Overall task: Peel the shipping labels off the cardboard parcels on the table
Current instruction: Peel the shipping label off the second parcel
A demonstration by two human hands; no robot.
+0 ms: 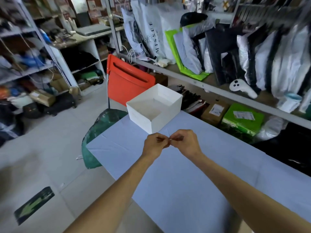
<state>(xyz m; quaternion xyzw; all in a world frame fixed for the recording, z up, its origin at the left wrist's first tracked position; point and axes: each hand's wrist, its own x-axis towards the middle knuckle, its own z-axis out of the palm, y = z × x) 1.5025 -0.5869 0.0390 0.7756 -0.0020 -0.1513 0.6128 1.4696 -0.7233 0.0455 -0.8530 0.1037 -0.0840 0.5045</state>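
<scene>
Hands meet at the fingertips above the middle of the counter (pixel 193 174), which is draped in a pale blue cloth. The left hand (pixel 155 143) and the right hand (pixel 185 141) are both curled closed, their fingers pinched together on something very small between them; it is too small to name, though a scrap of peeled label or its sticky residue seems likely. Beyond the hands, at the far end of the counter, stands an open white box (pixel 154 106), which looks empty.

No cardboard parcel lies on the counter in this view. The only labelled parcels in sight are off it, on the floor to the right under a shelf: a brown cardboard parcel (pixel 214 113) with a white shipping label (pixel 216 109) on top, and just beside it a green parcel (pixel 242 118), also labelled.

By my reading, this is a between-parcels step: ridding the fingers of a clinging scrap. The next move probably calls for dropping it, perhaps into the white box, then fetching a parcel onto the counter.
</scene>
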